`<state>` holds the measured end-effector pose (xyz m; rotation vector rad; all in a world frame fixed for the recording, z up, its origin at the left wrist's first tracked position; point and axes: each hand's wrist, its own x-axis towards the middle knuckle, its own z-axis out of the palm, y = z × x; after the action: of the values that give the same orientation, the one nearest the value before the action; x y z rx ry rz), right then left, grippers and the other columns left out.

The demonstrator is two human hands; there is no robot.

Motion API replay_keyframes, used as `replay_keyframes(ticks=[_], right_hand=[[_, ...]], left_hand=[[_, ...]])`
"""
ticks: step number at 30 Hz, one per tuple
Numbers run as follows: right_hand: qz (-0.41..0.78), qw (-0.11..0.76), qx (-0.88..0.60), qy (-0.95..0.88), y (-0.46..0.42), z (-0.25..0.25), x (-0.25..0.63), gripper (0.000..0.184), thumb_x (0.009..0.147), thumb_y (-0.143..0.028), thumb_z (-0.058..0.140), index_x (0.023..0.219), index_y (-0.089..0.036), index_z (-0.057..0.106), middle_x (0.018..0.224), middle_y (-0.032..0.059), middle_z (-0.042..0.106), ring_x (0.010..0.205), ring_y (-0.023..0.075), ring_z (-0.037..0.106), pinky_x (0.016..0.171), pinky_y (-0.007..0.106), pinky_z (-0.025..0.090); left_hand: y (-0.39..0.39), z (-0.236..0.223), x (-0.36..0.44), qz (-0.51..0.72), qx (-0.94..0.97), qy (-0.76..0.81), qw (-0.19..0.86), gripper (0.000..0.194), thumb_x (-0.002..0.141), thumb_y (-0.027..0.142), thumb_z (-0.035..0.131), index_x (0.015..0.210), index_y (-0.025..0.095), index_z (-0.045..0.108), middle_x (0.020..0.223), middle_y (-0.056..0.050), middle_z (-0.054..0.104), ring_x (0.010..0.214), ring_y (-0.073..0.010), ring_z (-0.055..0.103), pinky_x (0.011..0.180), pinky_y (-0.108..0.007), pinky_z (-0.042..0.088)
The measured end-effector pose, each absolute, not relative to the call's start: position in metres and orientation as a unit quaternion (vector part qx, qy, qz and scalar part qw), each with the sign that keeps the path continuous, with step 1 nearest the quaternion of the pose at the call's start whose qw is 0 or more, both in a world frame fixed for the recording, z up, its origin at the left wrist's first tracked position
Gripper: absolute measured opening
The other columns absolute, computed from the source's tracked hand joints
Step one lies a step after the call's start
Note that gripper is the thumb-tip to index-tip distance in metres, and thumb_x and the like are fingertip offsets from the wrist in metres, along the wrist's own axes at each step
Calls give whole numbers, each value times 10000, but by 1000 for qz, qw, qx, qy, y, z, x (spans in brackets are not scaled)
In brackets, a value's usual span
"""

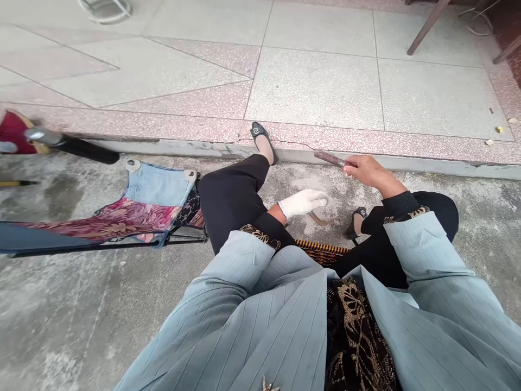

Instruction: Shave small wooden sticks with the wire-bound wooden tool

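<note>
My right hand (366, 169), bare, is closed around one end of a brown rod-like handle (329, 158) with a ridged band beside my fingers. The handle points left over the step's edge; any part of it inside my hand is hidden. My left hand (303, 202) wears a white knitted glove and hovers over my lap with its fingers stretched out. Just under the glove, a thin curved brownish piece (321, 219) shows against the concrete; I cannot tell what it is. Between my legs, part of a black-and-orange woven seat (321, 251) is visible.
A low step with a pink-speckled edge (195, 129) runs across in front; my left shoe (260, 136) rests on it. To the left stands a folding chair with floral and denim cloth (138, 214), near a black tube (77, 145). Wooden furniture legs (427, 27) stand at the upper right.
</note>
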<state>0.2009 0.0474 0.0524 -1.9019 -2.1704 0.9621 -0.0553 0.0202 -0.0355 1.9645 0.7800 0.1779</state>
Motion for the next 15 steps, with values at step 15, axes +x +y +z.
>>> replay_keyframes(ticks=[15], right_hand=[[636, -68, -345, -687, 30, 58, 174, 219, 976, -361, 659, 1032, -167, 742, 804, -4, 673, 661, 117, 561, 621, 246, 420]], left_hand=[[28, -28, -59, 180, 752, 421, 473, 333, 985, 368, 479, 1023, 151, 728, 964, -63, 736, 876, -193, 657, 863, -304, 536]])
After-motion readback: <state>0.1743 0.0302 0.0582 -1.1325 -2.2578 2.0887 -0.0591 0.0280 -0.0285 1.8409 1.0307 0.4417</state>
